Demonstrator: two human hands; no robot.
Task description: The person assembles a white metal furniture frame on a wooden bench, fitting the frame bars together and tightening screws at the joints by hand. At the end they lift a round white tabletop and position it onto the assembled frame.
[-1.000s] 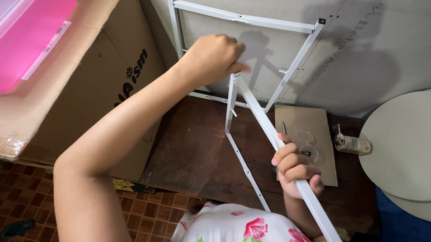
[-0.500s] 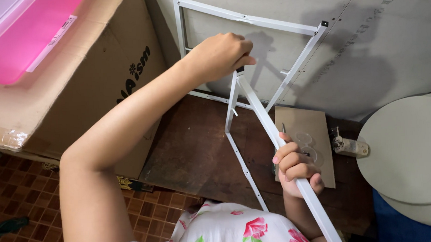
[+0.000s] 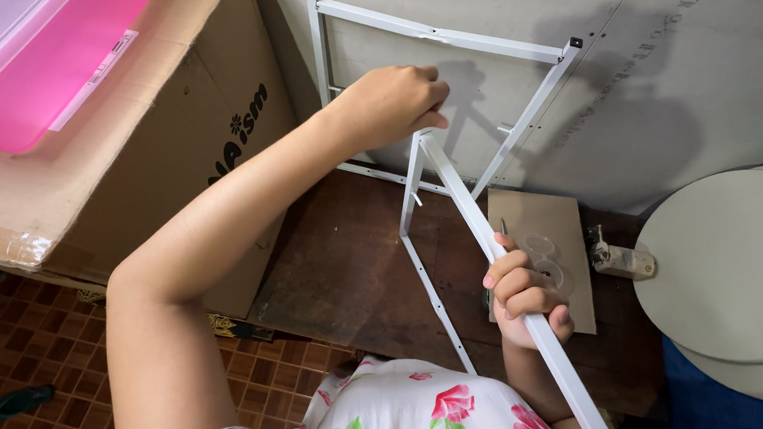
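- White metal frame (image 3: 442, 37): my left hand (image 3: 393, 105) is closed at its top joint.
- My right hand (image 3: 525, 294) wraps fully around one bar (image 3: 473, 214).
- One cardboard box (image 3: 177, 138), two round boards (image 3: 732, 266).

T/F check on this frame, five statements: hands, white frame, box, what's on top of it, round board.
1. The right hand grips a white metal bar. True.
2. The left hand rests on the cardboard box. False: it is at the bar's upper end, by the white frame.
3. A pink plastic bin sits on the box. True.
4. The round board is black. False: it is pale grey.
5. The floor tiles are blue. False: reddish brown.
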